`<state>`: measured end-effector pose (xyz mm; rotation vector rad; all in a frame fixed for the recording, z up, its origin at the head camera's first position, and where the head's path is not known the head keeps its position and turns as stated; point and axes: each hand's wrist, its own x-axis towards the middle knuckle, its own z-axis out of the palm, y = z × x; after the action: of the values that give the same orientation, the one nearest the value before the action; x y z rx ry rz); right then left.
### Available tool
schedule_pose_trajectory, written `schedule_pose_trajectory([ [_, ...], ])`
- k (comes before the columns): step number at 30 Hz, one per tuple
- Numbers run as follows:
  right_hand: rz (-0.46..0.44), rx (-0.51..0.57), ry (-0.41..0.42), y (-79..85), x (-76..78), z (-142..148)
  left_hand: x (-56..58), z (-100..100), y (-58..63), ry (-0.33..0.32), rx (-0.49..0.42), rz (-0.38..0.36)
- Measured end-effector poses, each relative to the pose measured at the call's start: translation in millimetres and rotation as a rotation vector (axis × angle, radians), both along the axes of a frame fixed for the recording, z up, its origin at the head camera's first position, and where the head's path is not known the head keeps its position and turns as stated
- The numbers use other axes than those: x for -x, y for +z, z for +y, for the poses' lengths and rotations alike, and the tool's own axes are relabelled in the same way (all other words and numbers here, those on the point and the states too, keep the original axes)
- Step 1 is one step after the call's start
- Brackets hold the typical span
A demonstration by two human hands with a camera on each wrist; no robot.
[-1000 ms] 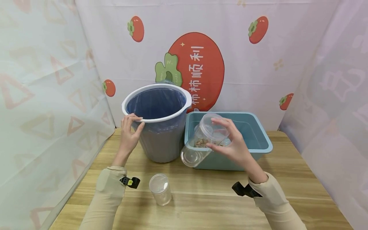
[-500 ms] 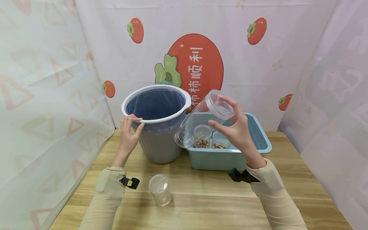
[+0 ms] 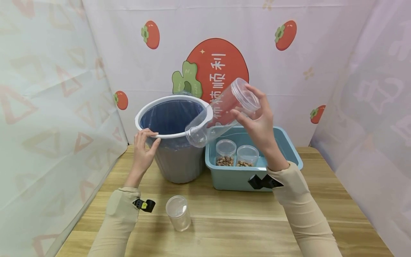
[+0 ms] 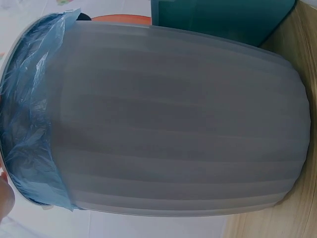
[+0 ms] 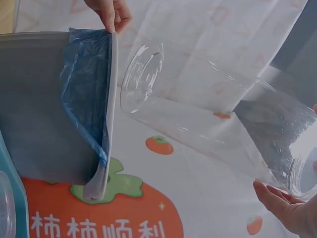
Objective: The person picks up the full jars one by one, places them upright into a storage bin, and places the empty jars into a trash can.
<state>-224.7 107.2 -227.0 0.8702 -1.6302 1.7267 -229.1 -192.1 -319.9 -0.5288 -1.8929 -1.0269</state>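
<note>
My left hand pinches the near left rim of a grey trash can, thumb outside and fingers over the edge. A blue plastic bag lines the can and folds over its lip. My right hand grips a tall clear plastic jar near its lidded end. That jar looks empty and slants down to the left, its base at the can's right rim. In the right wrist view the jar's base appears apart from the white rim.
Right of the can, a blue-green plastic tub contains two small lidded jars, one and another, with brown nut-like pieces inside. A clear lidded jar stands on the wooden table in front. A printed cloth hangs behind.
My right hand has lifted the tall jar up and leftward from in front of the tub to the can's right rim. My left hand stays on the rim.
</note>
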Motion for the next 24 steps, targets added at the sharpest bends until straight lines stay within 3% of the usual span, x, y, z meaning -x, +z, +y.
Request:
schedule_pose_trajectory([
  [3, -0.017, 0.017, -0.032, 6.4, 4.9, -7.7, 1.9, -1.6, -1.7, 0.000, 0.000, -0.007],
  [9, -0.035, -0.017, -0.105, 23.1, 3.8, -23.7, 22.0, -15.6, -19.3, 0.000, 0.002, -0.009],
  [17, -0.069, -0.044, -0.170, 26.8, 20.1, -38.2, 24.4, -19.7, -20.8, -0.013, 0.020, 0.002],
  [24, -0.168, -0.057, -0.212, 23.1, 36.2, -51.0, 23.2, -18.2, -20.0, -0.004, 0.013, -0.011],
])
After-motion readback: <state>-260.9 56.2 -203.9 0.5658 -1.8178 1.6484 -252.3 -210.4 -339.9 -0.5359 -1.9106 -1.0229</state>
